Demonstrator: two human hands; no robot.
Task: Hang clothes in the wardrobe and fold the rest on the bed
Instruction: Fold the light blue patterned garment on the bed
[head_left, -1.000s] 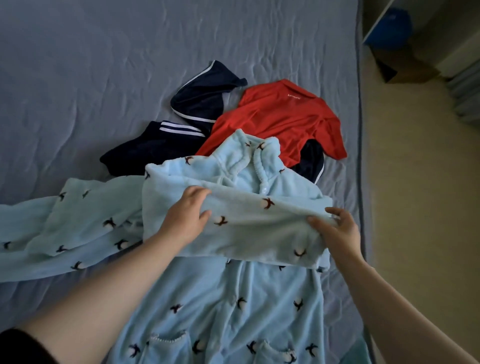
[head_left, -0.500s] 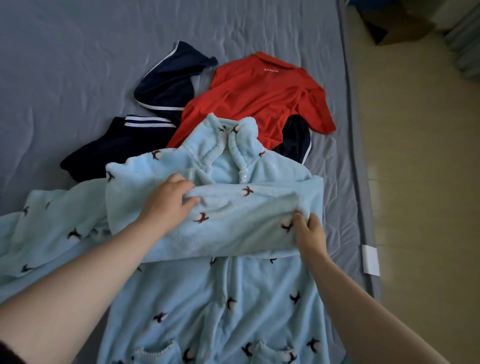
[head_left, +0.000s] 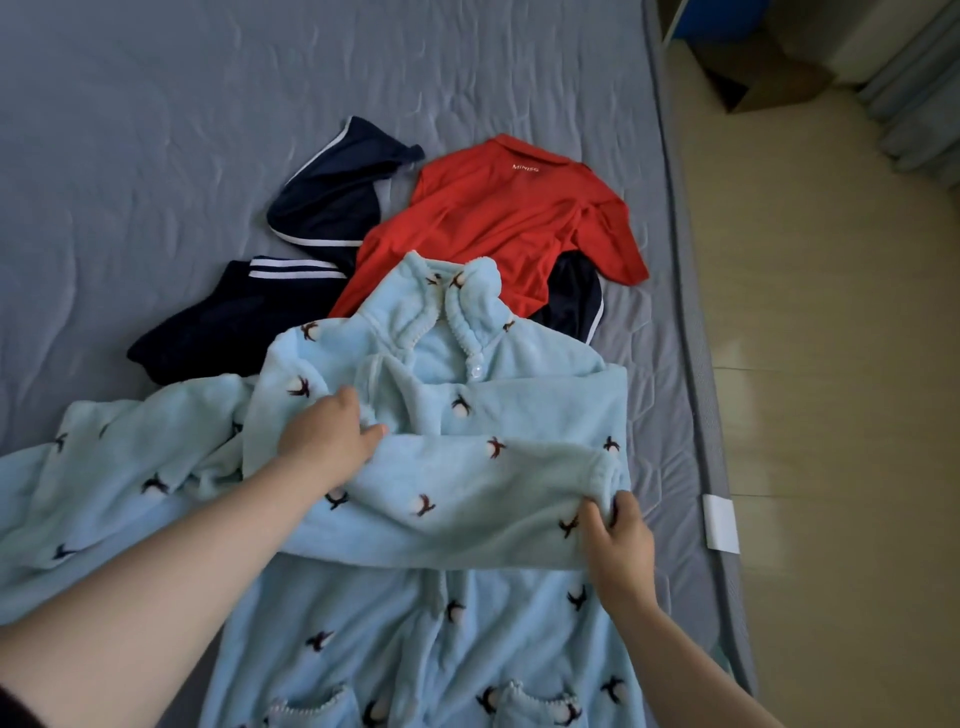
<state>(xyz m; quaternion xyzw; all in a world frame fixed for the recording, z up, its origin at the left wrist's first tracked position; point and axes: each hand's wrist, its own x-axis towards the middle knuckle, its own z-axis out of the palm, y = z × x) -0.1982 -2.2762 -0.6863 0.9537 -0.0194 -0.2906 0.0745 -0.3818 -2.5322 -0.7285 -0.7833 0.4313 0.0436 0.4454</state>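
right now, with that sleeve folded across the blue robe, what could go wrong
The top of the robe overlaps the red shirt and navy garment, so tugging it could drag or rumple them. The folded sleeve is thick fleece, held only by the left hand and right hand; released, it may spring open. The other sleeve lies bunched, which could leave the fold lopsided.

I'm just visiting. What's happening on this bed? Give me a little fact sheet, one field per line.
Surface: grey-blue quilted bed sheet
Being folded: light blue fleece robe with bird print, one sleeve laid across its chest
Left hand: grips the robe's fabric at the chest
Right hand: pinches the folded sleeve's edge
Waiting: red polo shirt and navy white-striped clothing, lying loose beyond the robe
Off the bed: brown cardboard box on the floor
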